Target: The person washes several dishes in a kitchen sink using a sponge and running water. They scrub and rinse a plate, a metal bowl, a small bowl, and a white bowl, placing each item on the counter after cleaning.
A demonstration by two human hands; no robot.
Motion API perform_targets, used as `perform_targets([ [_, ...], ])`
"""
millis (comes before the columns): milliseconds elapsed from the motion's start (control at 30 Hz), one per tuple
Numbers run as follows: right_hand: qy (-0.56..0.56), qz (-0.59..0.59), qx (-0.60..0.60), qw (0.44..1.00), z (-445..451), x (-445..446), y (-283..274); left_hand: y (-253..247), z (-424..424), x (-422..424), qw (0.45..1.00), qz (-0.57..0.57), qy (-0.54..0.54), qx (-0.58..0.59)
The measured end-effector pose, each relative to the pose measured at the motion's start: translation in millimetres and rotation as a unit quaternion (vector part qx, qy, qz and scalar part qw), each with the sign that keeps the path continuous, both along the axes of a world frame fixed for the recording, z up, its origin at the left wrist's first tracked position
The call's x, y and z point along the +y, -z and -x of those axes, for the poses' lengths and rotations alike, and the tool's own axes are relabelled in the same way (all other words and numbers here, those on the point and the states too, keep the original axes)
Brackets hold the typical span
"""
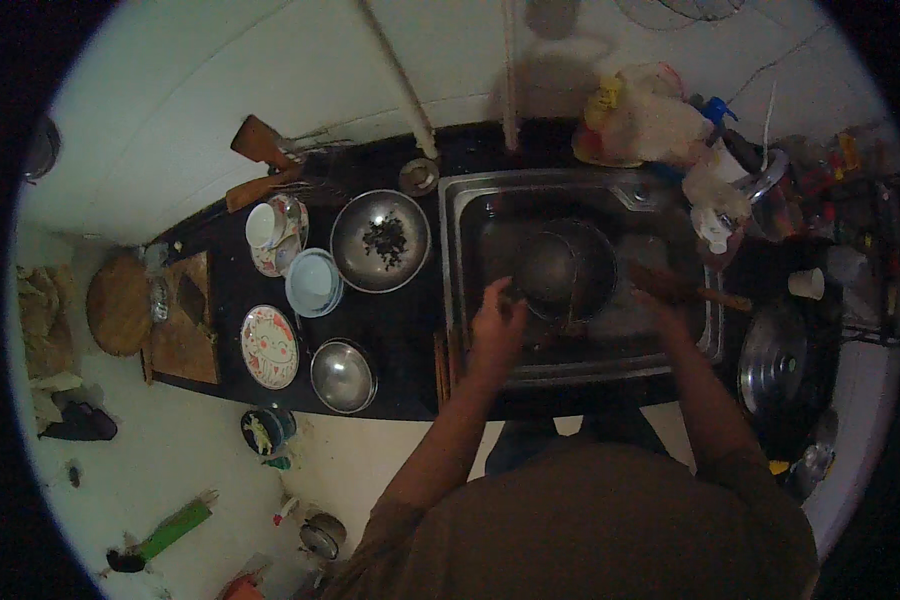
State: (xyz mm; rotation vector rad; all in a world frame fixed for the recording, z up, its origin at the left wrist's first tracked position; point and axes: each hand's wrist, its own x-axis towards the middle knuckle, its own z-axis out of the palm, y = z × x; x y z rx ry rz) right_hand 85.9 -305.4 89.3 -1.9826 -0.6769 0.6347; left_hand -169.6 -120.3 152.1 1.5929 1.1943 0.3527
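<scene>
A round metal pan or bowl point(555, 266) lies in the stainless steel sink point(450, 262). My left hand point(499, 322) is at the lower left of its rim, thumb and fingers apart, with nothing visible between them. Over the right part of the sink is my right hand point(664, 311), blurred and dim. A brown utensil with a light wooden handle point(727, 300) lies across there, touching or just behind my right fingers; whether they grip it is unclear. Left of the sink, a metal bowl point(345, 232) holds dark shredded food point(385, 240).
Left on the black counter are a light blue bowl point(313, 283), a white cup point(264, 225), a patterned plate point(269, 346), a smaller metal bowl point(343, 376) and a wooden board point(187, 345). Plastic bags point(660, 120) stand behind the sink; a metal lid point(774, 364) is at right.
</scene>
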Motion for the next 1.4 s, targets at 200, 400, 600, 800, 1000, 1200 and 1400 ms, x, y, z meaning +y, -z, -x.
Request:
perform_targets([
  [200,0.094,-0.064,0.095,0.989,-7,-8,10,202,-41,12,0.919,-0.33,0.166,0.138],
  [400,0.054,-0.121,0.004,0.991,-33,-38,-2,315,-43,25,0.97,-0.057,0.158,0.176],
  [600,0.064,-0.099,0.148,0.982,-62,-68,-9,241,-68,-27,0.911,-0.184,0.135,0.344],
  [800,0.04,-0.118,0.181,0.976,-72,-86,-4,183,-104,-75,0.928,0.325,-0.175,-0.053],
  [1000,0.026,-0.074,0.203,0.976,-78,-103,12,180,-129,-85,0.931,0.328,-0.147,-0.06],
  [1200,0.021,-0.045,0.206,0.977,-83,-114,40,234,-106,-68,0.931,-0.103,0.134,0.322],
  [1400,-0.018,-0.003,0.128,0.992,-74,-118,58,273,-94,-19,0.847,-0.181,0.189,0.462],
])
